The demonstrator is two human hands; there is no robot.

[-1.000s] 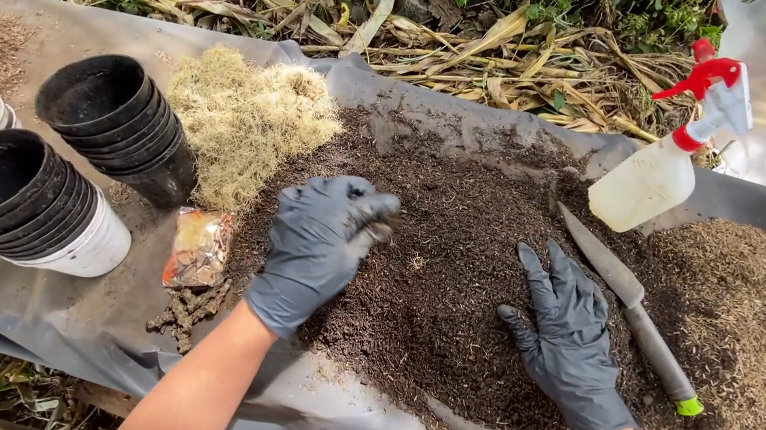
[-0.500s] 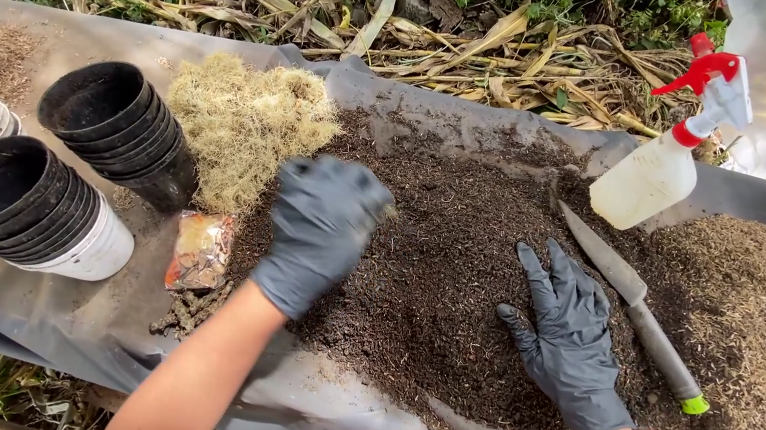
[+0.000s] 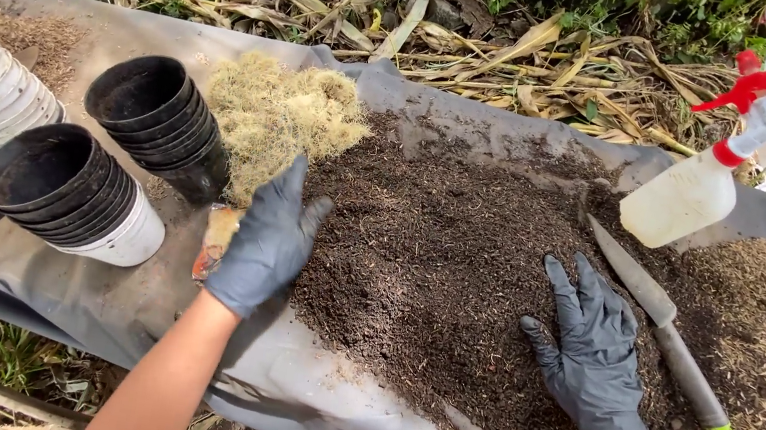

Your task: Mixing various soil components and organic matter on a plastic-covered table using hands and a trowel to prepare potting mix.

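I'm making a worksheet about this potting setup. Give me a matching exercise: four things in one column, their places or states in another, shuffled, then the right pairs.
Things:
1. left hand
2. right hand
3. spray bottle
4. knife

Places or states:
A. lies tilted at the far right edge of the dark soil
B. flat on the dark soil, fingers spread
C. on edge between the pale moss and the dark soil
D. lies just right of the spread gloved hand

Pairs: 1-C, 2-B, 3-A, 4-D
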